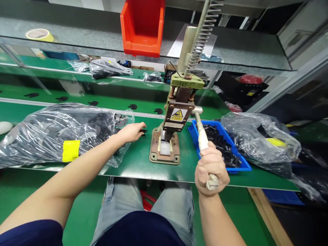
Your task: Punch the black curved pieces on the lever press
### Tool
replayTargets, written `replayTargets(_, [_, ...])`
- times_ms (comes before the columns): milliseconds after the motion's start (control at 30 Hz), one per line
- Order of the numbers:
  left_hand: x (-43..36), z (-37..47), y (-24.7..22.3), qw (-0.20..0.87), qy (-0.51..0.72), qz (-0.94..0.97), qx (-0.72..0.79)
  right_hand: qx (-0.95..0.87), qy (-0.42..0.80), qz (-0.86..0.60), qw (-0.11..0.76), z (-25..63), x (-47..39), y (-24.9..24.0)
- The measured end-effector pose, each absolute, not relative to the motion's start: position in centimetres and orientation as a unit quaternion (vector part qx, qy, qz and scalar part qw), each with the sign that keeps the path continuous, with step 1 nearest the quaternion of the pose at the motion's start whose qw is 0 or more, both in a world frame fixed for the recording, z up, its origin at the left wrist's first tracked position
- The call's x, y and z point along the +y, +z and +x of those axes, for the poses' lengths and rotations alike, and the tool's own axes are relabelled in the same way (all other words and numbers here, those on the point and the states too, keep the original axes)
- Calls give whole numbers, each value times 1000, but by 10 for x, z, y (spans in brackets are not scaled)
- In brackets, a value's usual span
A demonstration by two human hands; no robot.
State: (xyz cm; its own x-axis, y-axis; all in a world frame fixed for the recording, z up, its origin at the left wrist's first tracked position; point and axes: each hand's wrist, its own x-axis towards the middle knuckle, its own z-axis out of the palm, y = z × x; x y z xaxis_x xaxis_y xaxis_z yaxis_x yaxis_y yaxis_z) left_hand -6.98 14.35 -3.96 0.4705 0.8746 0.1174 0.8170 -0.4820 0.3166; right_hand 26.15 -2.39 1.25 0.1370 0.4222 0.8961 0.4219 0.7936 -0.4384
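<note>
My right hand [211,167] is wrapped round the pale, taped lever [202,135] of a hand press [178,114]. Left of the press, my left hand [132,132] is closed at the fingertips on a small black part [144,131], mostly hidden by the fingers. The press stands on a brown base plate [155,150] bolted-looking at its corners, with a pale block [165,148] under the ram. Beside my left forearm lies a clear plastic bag [51,128] of dark and grey parts. A blue tray [243,165] of black parts [217,140] sits behind my right hand.
Another plastic bag [263,140] lies right of the tray. Several black curved pieces [132,107] are spaced along the green strip behind the table. A red-orange bin [143,48] and a yellow tape roll [39,35] rest on the shelf [84,36] above. A coil spring [203,34] rises over the press.
</note>
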Motion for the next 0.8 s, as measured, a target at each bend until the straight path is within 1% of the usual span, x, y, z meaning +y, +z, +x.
replayTargets(100, [129,-45,-64,228,180,798,528,-651,2,-314,691,260,-24,13])
replayTargets(233, [120,-29,-89,402,279,677,550,-647,6,-308,697,259,-24,12])
replayTargets(300, [118,-26,-87,461,308,629,545,-651,4,-314,692,260,-24,12])
replayTargets(400, [115,-15,-71,528,303,594,526,-654,-7,-329,681,260,-26,12])
replayTargets(467, [113,-2,-60,559,291,580,516,-656,-16,-339,674,261,-26,12])
replayTargets(567, [110,22,-52,579,286,565,513,-658,-9,-332,676,260,-27,13])
replayTargets(800, [114,47,-48,553,231,574,558,-652,13,-291,700,260,-23,11])
